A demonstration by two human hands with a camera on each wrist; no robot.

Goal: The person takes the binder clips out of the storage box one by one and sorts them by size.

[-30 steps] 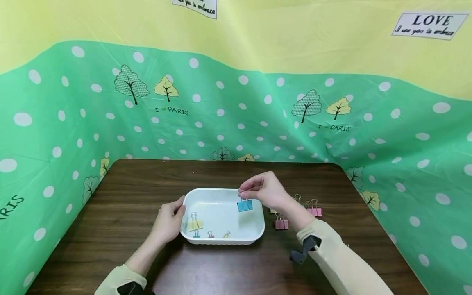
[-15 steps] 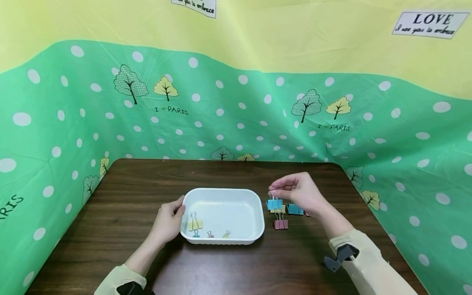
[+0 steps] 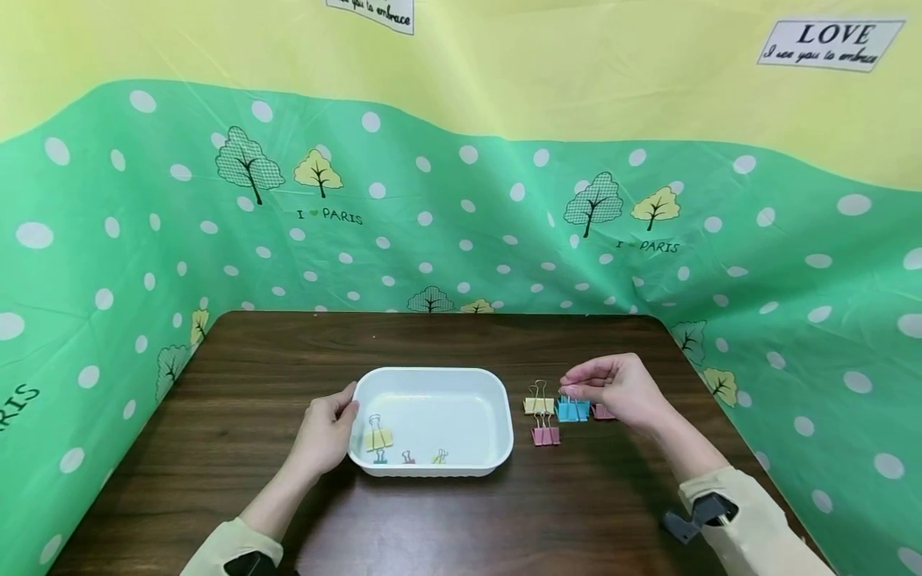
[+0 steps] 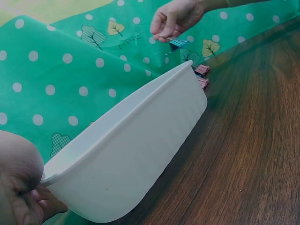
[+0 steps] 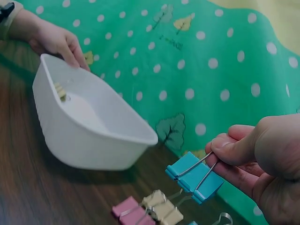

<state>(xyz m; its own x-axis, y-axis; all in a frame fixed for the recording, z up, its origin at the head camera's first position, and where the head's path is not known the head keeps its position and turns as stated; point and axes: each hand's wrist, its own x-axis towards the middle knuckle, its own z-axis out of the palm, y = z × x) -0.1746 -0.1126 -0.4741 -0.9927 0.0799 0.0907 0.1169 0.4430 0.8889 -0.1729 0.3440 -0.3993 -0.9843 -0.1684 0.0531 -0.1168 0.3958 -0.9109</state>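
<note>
My right hand (image 3: pixel 625 392) pinches a blue binder clip (image 5: pixel 194 176) by its wire handles, between thumb and fingertips. The clip hangs above the table, right of a white tray (image 3: pixel 432 470). Under and beside it lie a yellow binder clip (image 3: pixel 538 406), a pink one (image 3: pixel 546 436) and a darker pink one (image 3: pixel 602 411). Part of another blue clip (image 5: pixel 193 223) shows at the right wrist view's lower edge. My left hand (image 3: pixel 324 432) grips the tray's left rim. Inside the tray are a yellow binder clip (image 3: pixel 378 439) and several small clips (image 3: pixel 408 458) along the front.
The dark wooden table (image 3: pixel 446 528) carries the tray and clips. Behind it and at both sides hangs a green and yellow curtain (image 3: pixel 446 200) with white dots and tree prints. Wrist bands with dark mounts sit on both sleeves (image 3: pixel 749 512).
My right hand has carried the blue binder clip rightward from over the tray, then lower above the clips on the table. My left hand stays on the tray's rim.
</note>
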